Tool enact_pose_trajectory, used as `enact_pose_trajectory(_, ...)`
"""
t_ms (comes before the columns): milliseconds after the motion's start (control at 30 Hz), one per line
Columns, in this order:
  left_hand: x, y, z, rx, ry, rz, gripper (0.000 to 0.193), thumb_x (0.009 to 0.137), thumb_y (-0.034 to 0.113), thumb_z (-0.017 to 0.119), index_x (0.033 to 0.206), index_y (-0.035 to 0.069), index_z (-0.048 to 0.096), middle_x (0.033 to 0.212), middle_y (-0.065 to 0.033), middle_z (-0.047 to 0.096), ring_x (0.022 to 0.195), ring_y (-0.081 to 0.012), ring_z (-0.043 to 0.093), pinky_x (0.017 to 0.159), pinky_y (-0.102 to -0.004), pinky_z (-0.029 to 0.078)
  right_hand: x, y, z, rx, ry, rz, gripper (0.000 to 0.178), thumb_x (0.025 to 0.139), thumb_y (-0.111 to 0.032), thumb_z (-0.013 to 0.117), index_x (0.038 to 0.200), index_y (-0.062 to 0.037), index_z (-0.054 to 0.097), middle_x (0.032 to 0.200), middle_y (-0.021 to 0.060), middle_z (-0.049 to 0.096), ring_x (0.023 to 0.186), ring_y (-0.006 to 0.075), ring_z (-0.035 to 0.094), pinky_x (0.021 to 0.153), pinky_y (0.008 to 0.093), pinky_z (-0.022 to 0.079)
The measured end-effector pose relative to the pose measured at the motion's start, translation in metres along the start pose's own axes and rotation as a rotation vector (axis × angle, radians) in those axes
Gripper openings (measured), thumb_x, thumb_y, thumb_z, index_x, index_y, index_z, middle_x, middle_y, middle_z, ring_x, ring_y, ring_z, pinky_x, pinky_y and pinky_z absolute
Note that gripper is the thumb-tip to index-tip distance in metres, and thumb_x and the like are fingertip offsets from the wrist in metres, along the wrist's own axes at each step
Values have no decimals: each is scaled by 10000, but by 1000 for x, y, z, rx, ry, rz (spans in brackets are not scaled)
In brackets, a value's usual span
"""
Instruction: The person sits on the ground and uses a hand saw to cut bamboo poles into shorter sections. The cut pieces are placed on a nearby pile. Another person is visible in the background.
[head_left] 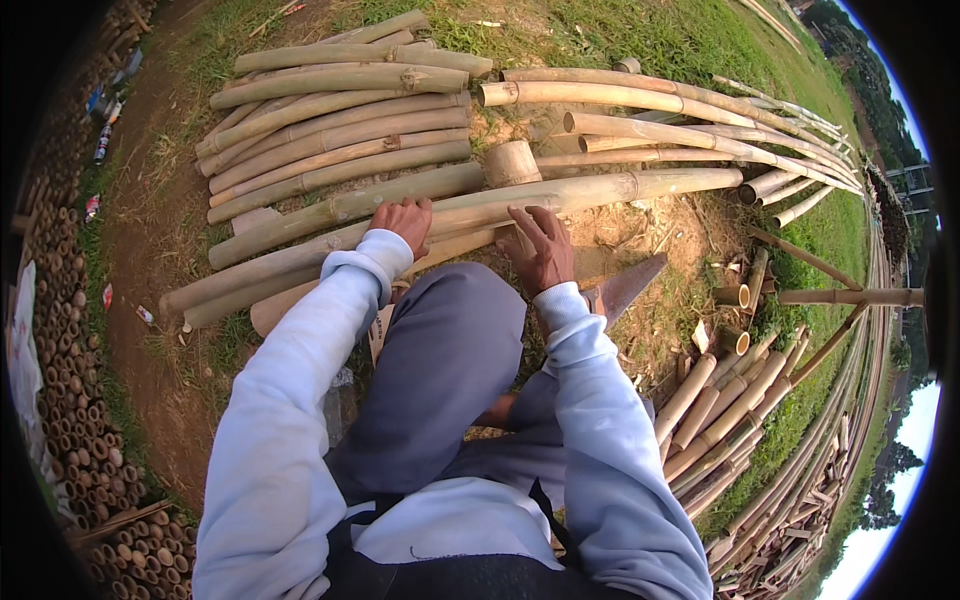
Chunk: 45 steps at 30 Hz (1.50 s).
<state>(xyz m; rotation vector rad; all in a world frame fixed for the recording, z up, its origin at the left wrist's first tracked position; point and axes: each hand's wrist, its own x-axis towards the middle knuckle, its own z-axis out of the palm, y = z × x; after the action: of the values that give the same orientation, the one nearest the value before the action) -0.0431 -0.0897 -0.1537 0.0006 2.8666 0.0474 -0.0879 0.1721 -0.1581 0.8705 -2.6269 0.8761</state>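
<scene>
Bare earth spreads around the long bamboo pole beyond the bent knee, left hand curled on it, grip unclear, right hand loosely spread against its near edge.

I see gnd, dirt + grass. Bamboo poles across far side, short bamboo pcs twd R edge, bamboo tubes stacked along L edge.
</scene>
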Motion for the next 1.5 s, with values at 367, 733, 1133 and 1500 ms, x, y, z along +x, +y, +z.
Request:
enact_pose_trajectory(367,12,-36,50,-125,-42,-18,906,737,427,838,1484,120,426,1364,-188,572,1210,-442,576,1021,-540,456,-166,17,-80,-202,-221,510,585,819,-392,808,1223,-48,560,1033,162,618,1012,368,606,893,470,488)
enact_pose_trajectory(733,-12,-118,75,-207,-19,41,894,696,391,862,1463,147,473,1449,-155,543,1256,-424,546,1087,-481,439,-149,19,-63,-241,-354,798,620,772,-263,771,1275,0,522,1087,255,680,1042,433,658,906,482,527)
enact_pose_trajectory(1133,-41,-149,88,-275,82,70,838,784,500,793,1484,192,452,1367,-155,571,1229,-404,549,1060,-466,446,-185,-53,-138,445,903,956,168,862,-100,743,947,-52,607,651,12,553,521,103,504,514,246,423)
enact_pose_trajectory(1500,-32,-174,142,-317,354,158,638,919,631,607,1360,170,601,1268,-183,674,1190,-395,626,990,-484,512,-167,-131,-166,247,549,530,220,863,8,670,1067,36,590,765,68,607,613,126,574,582,254,480)
